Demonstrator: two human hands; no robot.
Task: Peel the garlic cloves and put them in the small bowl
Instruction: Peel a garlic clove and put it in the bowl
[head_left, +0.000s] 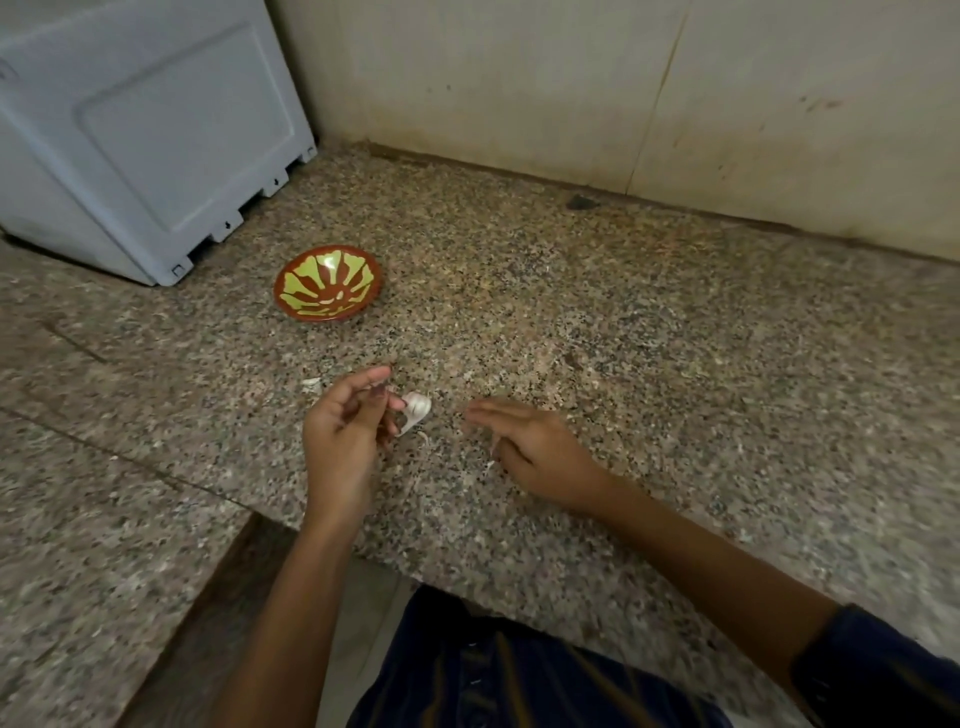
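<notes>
My left hand (347, 431) pinches a white garlic clove (417, 408) at its fingertips, just above the speckled granite counter (597, 322). A strip of papery skin hangs down from the clove. My right hand (535, 447) hovers palm down to the right of the clove, fingers stretched out and blurred, holding nothing. The small bowl (330, 288), red-brown with a yellow-green petal pattern, stands on the counter beyond and to the left of my left hand. I see no clove inside it.
Small bits of garlic skin (311, 383) lie on the counter near my hands. A grey-white appliance (150, 140) stands at the back left, close behind the bowl. A stained wall (623, 78) closes off the back. The counter's front edge runs below my wrists.
</notes>
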